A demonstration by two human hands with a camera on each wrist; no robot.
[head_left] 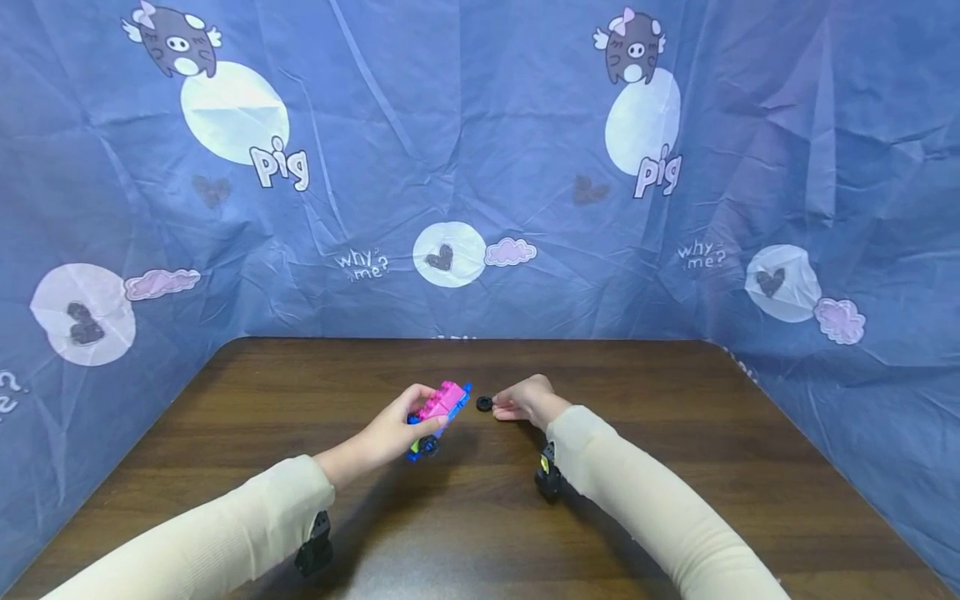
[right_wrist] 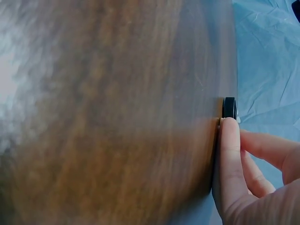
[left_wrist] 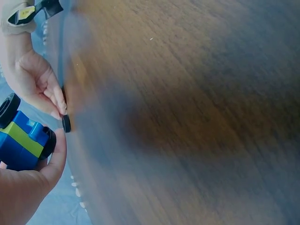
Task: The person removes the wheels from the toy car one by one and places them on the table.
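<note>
The desk (head_left: 637, 367) is running back to a rounded far edge against blue printed cloth (head_left: 465, 158), with wood stretching well out on both sides of the hands. Near the middle, the left hand (head_left: 393, 423) is holding a block toy (head_left: 445, 400) above the wood, its grip pinching the sides between thumb and fingers. Just beside it, a black ring-shaped wheel (head_left: 484, 403) is lying flat, and the right hand (head_left: 528, 398) is touching its rim with fairly straight fingers; whether that grip is pinching it, I can't quite tell. Glossy pink studs are showing from the head; the left wrist view is missing those but revealing a lime band, smooth blue bricks and two dark wheels.
</note>
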